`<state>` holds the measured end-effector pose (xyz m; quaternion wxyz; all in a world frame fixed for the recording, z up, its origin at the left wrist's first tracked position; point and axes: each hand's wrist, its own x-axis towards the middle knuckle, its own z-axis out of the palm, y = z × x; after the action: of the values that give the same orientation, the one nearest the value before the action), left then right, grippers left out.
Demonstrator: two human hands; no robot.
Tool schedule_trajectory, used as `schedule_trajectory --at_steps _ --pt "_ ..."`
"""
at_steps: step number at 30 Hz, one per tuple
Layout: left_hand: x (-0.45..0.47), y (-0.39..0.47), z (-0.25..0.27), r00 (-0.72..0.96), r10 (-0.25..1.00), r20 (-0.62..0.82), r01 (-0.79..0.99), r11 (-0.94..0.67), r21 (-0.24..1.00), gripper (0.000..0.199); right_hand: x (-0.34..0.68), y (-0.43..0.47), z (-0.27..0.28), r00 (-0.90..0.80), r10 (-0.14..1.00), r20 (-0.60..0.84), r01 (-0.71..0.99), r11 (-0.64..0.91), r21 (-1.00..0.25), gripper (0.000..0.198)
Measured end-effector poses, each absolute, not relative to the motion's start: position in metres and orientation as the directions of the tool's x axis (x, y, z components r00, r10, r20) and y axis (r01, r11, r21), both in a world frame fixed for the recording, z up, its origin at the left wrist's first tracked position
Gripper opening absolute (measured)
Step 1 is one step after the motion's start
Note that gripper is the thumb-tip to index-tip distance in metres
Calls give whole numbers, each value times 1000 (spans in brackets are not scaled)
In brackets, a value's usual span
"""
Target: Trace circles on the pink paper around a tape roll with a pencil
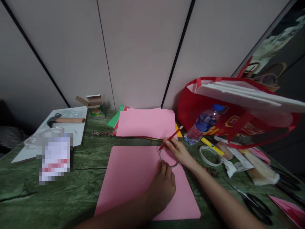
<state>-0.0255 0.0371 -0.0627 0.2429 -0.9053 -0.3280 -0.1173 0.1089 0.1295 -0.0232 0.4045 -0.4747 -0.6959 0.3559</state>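
A sheet stack of pink paper lies in front of me. On its upper right part a thin round ring, which looks like a tape roll, rests flat. My left hand has its fingers bunched together on the ring's near edge, holding it against the paper. Between the fingers of my right hand is a red pencil, tilted up to the right. Its lower end meets the paper at the ring's upper left edge. The right hand covers part of the ring.
Behind lies more pink paper over coloured sheets. At right are a water bottle, a red bag, a white tape roll, a yellow marker and scissors. A hammer and green box sit left.
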Motion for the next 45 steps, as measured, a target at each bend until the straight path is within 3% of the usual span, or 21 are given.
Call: schedule_trajectory --at_steps 5,21,30,39,45 --pt "-23 40 -63 766 539 349 641 -677 -361 26 97 133 -5 -470 872 140 496 391 -775 25" --pt "-20 41 -64 764 492 416 632 -699 -335 30 84 127 11 -607 794 22 625 494 -604 23" --pt "-20 40 -53 802 509 312 594 -735 -328 25 82 137 8 -569 822 18 669 476 -571 19" --pt "-21 40 -51 819 500 283 573 -744 -343 24 90 151 -2 -486 871 71 775 467 -426 18" --pt "-18 40 -54 820 507 265 571 -747 -341 24 103 158 -10 -406 909 100 797 405 -449 20"
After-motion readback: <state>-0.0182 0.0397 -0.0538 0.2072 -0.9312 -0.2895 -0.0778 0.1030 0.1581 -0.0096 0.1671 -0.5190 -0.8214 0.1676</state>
